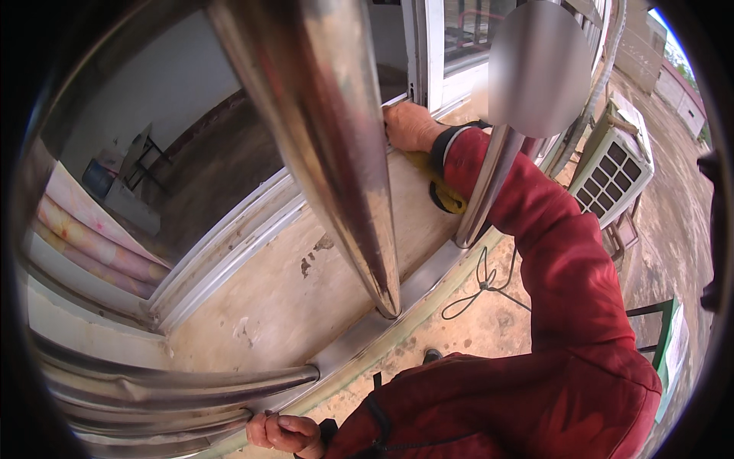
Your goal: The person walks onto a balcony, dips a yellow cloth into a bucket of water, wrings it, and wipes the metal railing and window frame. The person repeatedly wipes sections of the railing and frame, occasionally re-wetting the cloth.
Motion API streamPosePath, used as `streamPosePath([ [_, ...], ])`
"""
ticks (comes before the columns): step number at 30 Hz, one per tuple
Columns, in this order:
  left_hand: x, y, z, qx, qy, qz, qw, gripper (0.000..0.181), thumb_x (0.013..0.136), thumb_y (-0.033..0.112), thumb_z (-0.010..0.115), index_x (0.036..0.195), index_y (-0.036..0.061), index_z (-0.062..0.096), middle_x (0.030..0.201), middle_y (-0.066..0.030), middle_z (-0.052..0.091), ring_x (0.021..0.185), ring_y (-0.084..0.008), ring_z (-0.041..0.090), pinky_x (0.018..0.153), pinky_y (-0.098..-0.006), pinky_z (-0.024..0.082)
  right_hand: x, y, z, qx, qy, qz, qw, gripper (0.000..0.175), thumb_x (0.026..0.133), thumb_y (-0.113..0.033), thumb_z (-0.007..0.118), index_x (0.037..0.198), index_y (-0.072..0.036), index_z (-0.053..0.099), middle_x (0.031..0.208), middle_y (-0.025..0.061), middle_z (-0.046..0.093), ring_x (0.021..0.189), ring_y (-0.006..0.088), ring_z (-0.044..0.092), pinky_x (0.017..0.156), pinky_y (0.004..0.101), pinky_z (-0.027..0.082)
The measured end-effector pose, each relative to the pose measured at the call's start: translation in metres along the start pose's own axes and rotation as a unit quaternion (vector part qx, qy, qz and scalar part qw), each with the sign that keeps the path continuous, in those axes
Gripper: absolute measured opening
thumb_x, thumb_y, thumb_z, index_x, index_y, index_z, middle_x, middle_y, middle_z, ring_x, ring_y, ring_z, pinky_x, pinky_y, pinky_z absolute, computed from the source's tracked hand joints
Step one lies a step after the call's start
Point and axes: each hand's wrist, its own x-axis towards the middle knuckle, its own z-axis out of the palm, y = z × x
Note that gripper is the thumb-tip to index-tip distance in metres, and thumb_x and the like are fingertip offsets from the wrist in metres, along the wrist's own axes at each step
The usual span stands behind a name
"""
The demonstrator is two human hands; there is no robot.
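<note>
My right hand [410, 126] reaches past upright stainless steel bars to the track of a sliding window [287, 192]. Its fingers are bent at the track, and a thick steel bar [344, 172] partly hides their tips. Under that wrist, a yellow and black fabric item [444, 192] lies on the worn sill [275, 275]; whether the hand holds part of it is unclear. Low in the picture, my left hand [284, 433] is curled beside the bottom rail [350, 344] of the bars. What, if anything, is inside its fingers cannot be seen.
Another bar [487, 195] stands against my right sleeve. A looped cable [487, 287] hangs below the rail. To the right are an air conditioner's outdoor unit [613, 166] and a green-framed item [665, 344]. A flowered curtain [97, 235] hangs inside the window at left.
</note>
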Motion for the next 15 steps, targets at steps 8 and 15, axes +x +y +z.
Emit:
streamPosePath([
  [8, -0.01, -0.026, -0.017, 0.363, -0.084, 0.279, 0.885, 0.017, 0.082, 0.014, 0.055, 0.09, 0.0008, 0.063, 0.087, -0.0168, 0.062, 0.073, -0.0315, 0.061, 0.061, -0.0404, 0.051, -0.015, -0.044, -0.001, 0.047, 0.016, -0.125, 0.991, 0.02, 0.075, -0.009, 0.051, 0.09, 0.002, 0.059, 0.082, 0.0218, 0.063, 0.078, 0.0366, 0.062, 0.071, 0.0417, 0.05],
  [15, 0.005, 0.005, -0.004, 0.109, -0.032, 0.039, 0.993, 0.014, 0.086, 0.007, 0.043, 0.089, -0.0038, 0.052, 0.086, -0.0177, 0.051, 0.08, -0.0285, 0.049, 0.073, -0.04, 0.041, -0.019, -0.07, 0.012, 0.301, 0.022, -0.3, 0.905, 0.018, 0.077, -0.006, 0.049, 0.092, -0.005, 0.057, 0.076, 0.0193, 0.061, 0.075, 0.0351, 0.06, 0.068, 0.0397, 0.048],
])
